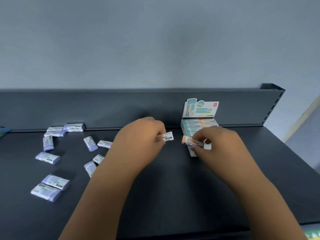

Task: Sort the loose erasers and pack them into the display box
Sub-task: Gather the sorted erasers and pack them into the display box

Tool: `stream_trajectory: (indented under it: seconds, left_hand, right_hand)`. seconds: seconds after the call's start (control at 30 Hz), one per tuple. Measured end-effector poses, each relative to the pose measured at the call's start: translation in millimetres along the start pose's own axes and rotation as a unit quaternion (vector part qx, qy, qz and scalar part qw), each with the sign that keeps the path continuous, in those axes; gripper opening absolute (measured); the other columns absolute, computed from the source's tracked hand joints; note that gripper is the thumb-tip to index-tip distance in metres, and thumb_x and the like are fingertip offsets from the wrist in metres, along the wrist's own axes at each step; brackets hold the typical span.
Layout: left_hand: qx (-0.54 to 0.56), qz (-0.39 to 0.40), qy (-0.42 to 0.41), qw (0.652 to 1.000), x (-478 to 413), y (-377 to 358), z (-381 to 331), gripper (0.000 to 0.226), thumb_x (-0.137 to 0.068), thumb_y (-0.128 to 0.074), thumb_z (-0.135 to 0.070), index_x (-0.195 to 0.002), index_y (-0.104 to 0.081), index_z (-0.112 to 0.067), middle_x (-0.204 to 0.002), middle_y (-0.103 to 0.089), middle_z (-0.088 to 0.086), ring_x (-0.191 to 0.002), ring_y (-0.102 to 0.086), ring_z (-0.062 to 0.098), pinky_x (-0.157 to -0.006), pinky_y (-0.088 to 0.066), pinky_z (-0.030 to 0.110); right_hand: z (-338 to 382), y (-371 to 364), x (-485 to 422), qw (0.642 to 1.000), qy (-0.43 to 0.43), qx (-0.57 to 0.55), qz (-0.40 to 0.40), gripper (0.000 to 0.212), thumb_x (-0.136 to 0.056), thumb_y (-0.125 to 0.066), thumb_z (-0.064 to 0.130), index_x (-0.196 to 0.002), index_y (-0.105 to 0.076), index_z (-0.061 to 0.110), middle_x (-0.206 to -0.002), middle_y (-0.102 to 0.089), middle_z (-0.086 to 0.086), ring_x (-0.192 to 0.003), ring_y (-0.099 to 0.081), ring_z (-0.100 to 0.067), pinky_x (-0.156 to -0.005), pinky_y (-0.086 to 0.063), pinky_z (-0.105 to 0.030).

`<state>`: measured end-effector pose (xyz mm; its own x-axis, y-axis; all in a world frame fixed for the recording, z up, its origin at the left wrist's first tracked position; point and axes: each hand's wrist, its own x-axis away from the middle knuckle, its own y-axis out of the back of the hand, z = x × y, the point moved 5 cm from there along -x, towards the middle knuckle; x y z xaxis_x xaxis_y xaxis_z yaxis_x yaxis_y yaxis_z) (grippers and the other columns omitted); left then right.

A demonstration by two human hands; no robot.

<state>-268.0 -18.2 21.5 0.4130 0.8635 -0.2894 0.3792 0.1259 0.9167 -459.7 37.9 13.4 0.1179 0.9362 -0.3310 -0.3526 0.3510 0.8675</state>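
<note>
Loose erasers [50,187] crowd left — shelf [173,187] centre lies open.

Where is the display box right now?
In the head view, the display box stands right of centre against the shelf's back wall, just behind the right hand.

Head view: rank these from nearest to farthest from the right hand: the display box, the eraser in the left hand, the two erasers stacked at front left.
1. Display box, just behind the right hand.
2. Eraser in the left hand, to its left.
3. Two stacked erasers, far left, near the shelf's front edge.
</note>
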Motion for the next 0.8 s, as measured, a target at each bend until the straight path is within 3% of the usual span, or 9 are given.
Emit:
stream_trajectory:
  seconds: [0.27,0.4,0.6,0.8]
  left_hand:
    - [-0.007,-0.015,0.057,0.998,-29.9,-21.2,-52.4,0.006,-0.089,-0.065,-0.036,-0.094,-0.067,-0.033,-0.092,-0.06,-0.01,-0.089,-0.058,0.013,-0.077,-0.052,0.037]
    - [-0.007,-0.034,0.081,0.996,-41.5,-33.1,-75.9,0.011,-0.088,-0.064,-0.035,-0.098,-0.067,-0.037,-0.095,-0.061,-0.013,-0.091,-0.059,0.012,-0.078,-0.054,0.037]
    - [0.012,-0.035,0.108,0.993,-50.8,-48.2,-96.7,0.017,-0.086,-0.068,-0.036,-0.103,-0.071,-0.037,-0.099,-0.064,-0.015,-0.094,-0.061,0.01,-0.082,-0.056,0.038]
    - [0.042,-0.055,0.106,0.992,-54.5,-44.8,-102.2,0.021,-0.083,-0.073,-0.027,-0.101,-0.076,-0.037,-0.095,-0.064,-0.013,-0.087,-0.061,0.011,-0.08,-0.054,0.038]
  right_hand:
    - [-71.3,33.9,-35.0,0.999,0.046,0.012,0.016,0.015,-0.084,-0.075,0.029,-0.098,-0.073,0.028,-0.093,-0.065,0.011,-0.085,-0.058,-0.01,-0.074,-0.045,-0.028]
    - [-94.0,38.7,-45.9,0.995,0.089,0.023,0.033,0.013,-0.083,-0.072,0.026,-0.095,-0.075,0.024,-0.093,-0.068,0.007,-0.088,-0.062,-0.016,-0.082,-0.053,-0.037]
    - [-103.9,21.8,-62.7,0.988,0.125,0.07,0.065,0.009,-0.083,-0.064,0.03,-0.083,-0.067,0.022,-0.086,-0.06,0.006,-0.084,-0.059,-0.018,-0.066,-0.051,-0.033]
    - [-101.4,-0.2,-63.3,0.987,0.136,0.05,0.071,0.022,-0.084,-0.066,0.026,-0.105,-0.073,0.028,-0.108,-0.054,0.007,-0.102,-0.052,-0.018,-0.076,-0.055,-0.038]
